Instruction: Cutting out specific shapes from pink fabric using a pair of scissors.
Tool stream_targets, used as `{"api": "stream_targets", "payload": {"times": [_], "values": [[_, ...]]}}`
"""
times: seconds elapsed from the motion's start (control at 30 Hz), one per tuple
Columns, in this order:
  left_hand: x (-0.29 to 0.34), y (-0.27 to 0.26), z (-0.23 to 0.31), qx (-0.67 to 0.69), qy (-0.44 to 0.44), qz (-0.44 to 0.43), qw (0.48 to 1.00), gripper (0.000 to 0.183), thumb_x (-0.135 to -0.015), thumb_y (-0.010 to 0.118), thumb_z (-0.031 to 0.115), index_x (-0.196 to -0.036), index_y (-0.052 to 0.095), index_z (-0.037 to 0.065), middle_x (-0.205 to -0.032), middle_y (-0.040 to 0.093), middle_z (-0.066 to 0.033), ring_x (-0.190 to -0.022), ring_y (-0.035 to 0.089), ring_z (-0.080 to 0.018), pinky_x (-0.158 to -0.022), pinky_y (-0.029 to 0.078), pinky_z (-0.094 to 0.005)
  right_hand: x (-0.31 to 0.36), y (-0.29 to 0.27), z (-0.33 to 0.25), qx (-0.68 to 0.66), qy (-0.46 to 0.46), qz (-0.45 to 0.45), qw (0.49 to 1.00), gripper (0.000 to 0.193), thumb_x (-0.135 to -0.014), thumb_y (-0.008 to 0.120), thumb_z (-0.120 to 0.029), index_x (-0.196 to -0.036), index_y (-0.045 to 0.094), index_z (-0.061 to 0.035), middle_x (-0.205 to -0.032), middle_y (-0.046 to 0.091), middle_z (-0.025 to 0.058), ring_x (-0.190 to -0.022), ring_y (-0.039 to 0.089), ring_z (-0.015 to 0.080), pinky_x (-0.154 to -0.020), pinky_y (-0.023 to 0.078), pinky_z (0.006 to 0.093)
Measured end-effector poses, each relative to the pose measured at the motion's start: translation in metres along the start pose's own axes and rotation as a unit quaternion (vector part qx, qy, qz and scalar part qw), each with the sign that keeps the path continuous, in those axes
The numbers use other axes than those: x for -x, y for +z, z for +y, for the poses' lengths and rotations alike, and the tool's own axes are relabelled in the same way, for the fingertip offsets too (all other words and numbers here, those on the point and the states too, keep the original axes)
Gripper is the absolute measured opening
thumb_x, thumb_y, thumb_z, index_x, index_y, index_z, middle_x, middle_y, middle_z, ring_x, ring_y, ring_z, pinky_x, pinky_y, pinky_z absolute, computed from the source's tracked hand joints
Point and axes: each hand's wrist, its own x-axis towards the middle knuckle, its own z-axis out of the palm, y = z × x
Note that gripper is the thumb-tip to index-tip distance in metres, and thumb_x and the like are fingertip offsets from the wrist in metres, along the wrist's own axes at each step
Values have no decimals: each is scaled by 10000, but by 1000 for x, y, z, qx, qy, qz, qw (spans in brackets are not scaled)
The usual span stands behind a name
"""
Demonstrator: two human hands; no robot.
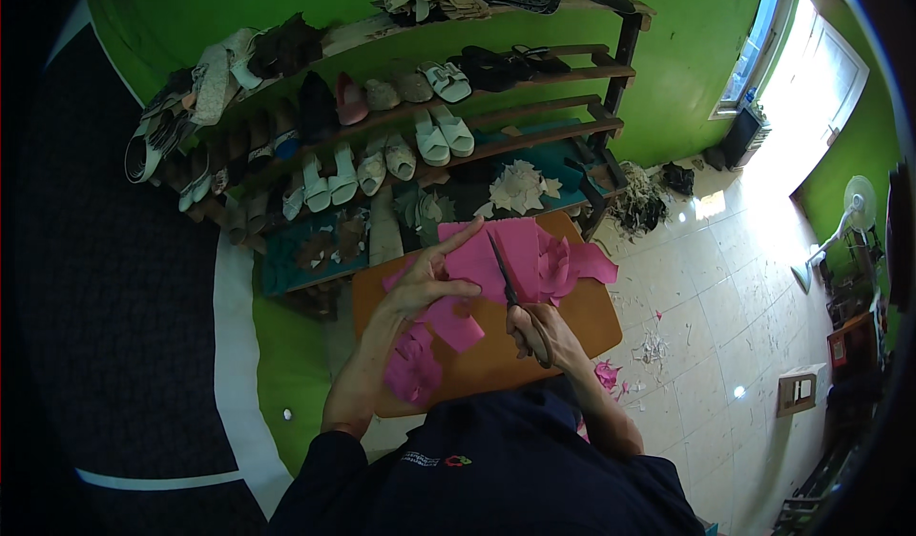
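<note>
My right hand (539, 331) is closed round the handles of a pair of scissors (508, 278). Their dark blades point away from me, over a bright pink sheet (520, 243) that looks like thin leather or fabric. On the sheet's left side, my left hand (425, 283) grips it, index finger and thumb spread along its surface; the other fingers are partly hidden. Below the sheet is an orange-brown tabletop (506, 362) with rounded corners. Cut pink pieces (413, 364) lie in a pile at its left, and more pink pieces (558, 264) lie to the right of the blades.
Behind the table stands a wooden rack (563, 135) with several sandals and shoes, plus stacks of cut pieces (523, 188). Scraps (654, 347) litter the tiled floor (716, 345) at the right. A white fan (859, 197) stands farther right, near a bright doorway (801, 78).
</note>
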Motion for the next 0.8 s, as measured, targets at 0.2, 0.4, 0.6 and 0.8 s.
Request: {"api": "stream_targets", "payload": {"times": [0.2, 0.4, 0.6, 0.8], "values": [[-2, -2, -5, -27, 25, 11, 999, 973, -750, 740, -99, -1567, 262, 126, -1400, 543, -54, -1087, 606, -100, -950, 500, -270, -2, 3, 4, 40, 24, 28, 999, 612, -916, 566, -605, -737, 550, -19, -599, 491, 5, -513, 526, 100, -474, 466, 267], [0, -14, -10, 20, -82, -9, 996, 965, -735, 758, -85, -1556, 288, 105, -1452, 494, -72, -1237, 539, -164, -1019, 473, -339, -2, 7, 12, -3, 61, 47, 997, 601, -884, 606, -617, -707, 534, -47, -582, 475, -14, -453, 497, 90, -416, 434, 264], [12, 10, -54, -278, 179, 401, 854, 627, -878, 730, 76, -1451, 475, 76, -1039, 619, -25, -922, 608, -122, -872, 516, -301, -1, 12, 14, -20, 61, 97, 993, 677, -831, 657, -670, -598, 487, -58, -493, 432, -7, -419, 468, 98, -393, 383, 280], [36, 85, -70, 334, 17, 262, 905, 553, -1021, 550, 210, -1524, 331, 137, -1252, 575, -89, -1120, 597, -192, -988, 474, -358, -3, 17, 16, -52, 39, 64, 996, 601, -878, 638, -614, -737, 542, -38, -556, 472, -17, -437, 477, 81, -412, 417, 255]]}}
